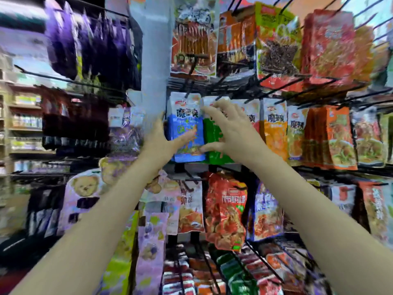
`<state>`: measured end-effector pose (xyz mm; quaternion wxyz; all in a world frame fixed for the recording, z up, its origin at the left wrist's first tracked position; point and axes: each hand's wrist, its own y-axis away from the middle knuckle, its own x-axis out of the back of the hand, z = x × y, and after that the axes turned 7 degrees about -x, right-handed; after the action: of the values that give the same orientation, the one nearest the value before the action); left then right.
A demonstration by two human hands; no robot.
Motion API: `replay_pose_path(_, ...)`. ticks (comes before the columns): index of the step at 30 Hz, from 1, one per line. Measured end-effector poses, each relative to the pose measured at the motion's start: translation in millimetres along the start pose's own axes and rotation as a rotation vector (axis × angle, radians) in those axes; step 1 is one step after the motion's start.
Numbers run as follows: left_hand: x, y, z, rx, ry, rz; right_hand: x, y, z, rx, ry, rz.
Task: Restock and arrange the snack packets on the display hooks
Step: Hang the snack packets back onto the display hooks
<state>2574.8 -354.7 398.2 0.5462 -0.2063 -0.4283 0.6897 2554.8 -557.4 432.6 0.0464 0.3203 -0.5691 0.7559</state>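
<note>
Shop racking fills the view: black wire display hooks [265,99] carry rows of hanging snack packets, with blurred shelves of goods off to the far side of the left hand.

Both hands are raised to the middle row. The left hand [164,138] is spread wide, its thumb lying across the front of the blue packet [187,133] and its fingers reaching round that packet's outer edge; whether they truly clamp it is hard to tell. The right hand [228,129] is also wide, fingers splayed and bent, fingertips at the white top of the green packet [214,141] and the thumb low on its face. Neither hand seems closed around anything. The two packets hang touching, side by side, between the hands, the blue one's top threaded on its hook.

Beyond the right hand hang orange and red packets of the same brand; below both hands hangs a red crisp packet [226,211].

My judgement is that the hands are squaring these two packets. The risk: pushing upward or outward could slip a hang hole off the hook's tip and drop the packet, or the splayed right fingers could knock the neighbouring orange packets askew.
</note>
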Motion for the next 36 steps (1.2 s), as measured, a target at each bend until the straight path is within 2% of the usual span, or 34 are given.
replay_pose_path(6,9,-4,-3,0.001,0.004,-0.013,-2,-5,5,0.011,0.102,0.019)
replay_pose_path(11,0,-1,-9,-0.027,-0.018,-0.038,4,-5,2,0.058,0.161,-0.028)
replay_pose_path(18,-17,-1,-12,-0.021,0.131,-0.047,2,12,14,0.083,0.133,-0.099)
replay_pose_path(21,-17,-3,-15,-0.005,0.200,-0.049,3,9,11,0.073,0.225,-0.095)
replay_pose_path(24,-15,-2,-15,0.012,0.230,-0.021,5,7,4,0.112,0.272,0.048)
replay_pose_path(26,-14,0,-15,0.023,0.260,-0.006,1,6,0,0.136,0.207,0.136)
replay_pose_path(30,-14,2,-13,-0.007,0.258,0.003,-1,4,-5,0.132,0.033,0.193)
replay_pose_path(36,-16,-2,-9,-0.005,0.217,0.000,-2,3,5,0.121,0.017,0.292)
